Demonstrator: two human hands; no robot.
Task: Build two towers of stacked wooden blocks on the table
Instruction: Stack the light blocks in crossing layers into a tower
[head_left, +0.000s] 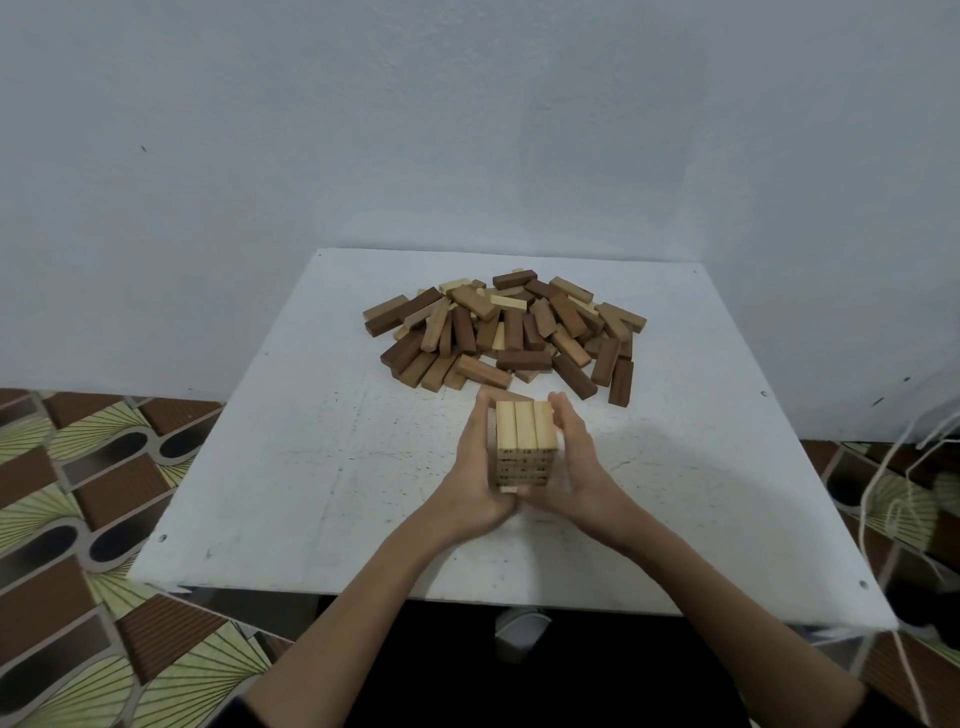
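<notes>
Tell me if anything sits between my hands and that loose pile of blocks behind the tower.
Nothing visible does. Both hands, left hand and right hand, press the sides of the pale tower; only a strip of bare table separates them from the block pile.

No legible text, labels or nos. anywhere
</notes>
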